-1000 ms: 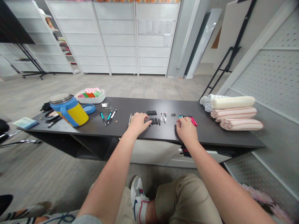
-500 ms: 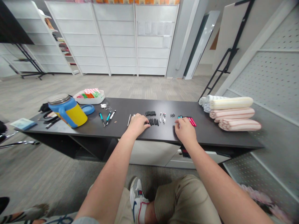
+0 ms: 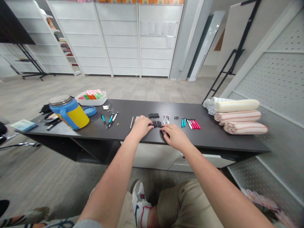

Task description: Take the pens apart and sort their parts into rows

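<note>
Though their grip is unclear, both hands (image 3: 141,127) (image 3: 175,136) arch palm-down, flanking black tubes (image 3: 157,124).

Office-like room: carpet (image 3: 147,88), white shelving (image 3: 118,39)

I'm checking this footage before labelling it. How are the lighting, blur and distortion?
Head view: soft light, no harsh glare on the dark rectangular tabletop; head view: small elongated black pieces between the left hand and right hand blend into it; head view: wide-angle stretching seems to slant the white perforated panel, and pink flowers at lower right look blurred.
</note>
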Tool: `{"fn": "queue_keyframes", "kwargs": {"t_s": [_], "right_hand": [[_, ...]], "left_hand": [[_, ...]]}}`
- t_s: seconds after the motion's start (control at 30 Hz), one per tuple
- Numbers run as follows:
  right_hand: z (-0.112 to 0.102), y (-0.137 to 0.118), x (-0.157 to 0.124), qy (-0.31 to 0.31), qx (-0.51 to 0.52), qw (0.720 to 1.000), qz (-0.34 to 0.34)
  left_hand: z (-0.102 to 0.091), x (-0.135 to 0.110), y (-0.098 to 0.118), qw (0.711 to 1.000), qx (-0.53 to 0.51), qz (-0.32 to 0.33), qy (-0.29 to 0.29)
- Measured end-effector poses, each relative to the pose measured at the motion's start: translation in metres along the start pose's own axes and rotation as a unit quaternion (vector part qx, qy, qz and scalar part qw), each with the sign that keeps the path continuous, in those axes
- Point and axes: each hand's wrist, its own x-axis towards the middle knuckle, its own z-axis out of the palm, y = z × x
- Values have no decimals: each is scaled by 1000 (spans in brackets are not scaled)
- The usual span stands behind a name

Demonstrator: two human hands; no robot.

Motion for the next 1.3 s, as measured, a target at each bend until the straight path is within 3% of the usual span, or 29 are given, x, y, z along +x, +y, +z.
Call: {"fn": "queue_keyframes", "kwargs": {"t_s": [0.47,0.73,0.9,1.07,1.17,1.3], "right_hand": [[0,4,1,-16,7,1000,-10],[0,4,-4,18,50,999,-8],[-1,0,-7,30,51,998,14],[-3,-1,-9,32,43,998,17],[-3,-1,-9,32,41,998,19],[-2,-1,-10,37,37,998,25]], "left_hand": [[4,2,-5,1000,-5,25,-3],[-10,-10,0,1000,-17,6,13],[-32,-22,-14,992,28,-104,71],[-63,-46,-53,951,148,-250,104],[-73,-63,-77,916,214,-328,90],[-73,-76,-92,901,247,-353,49]]}}
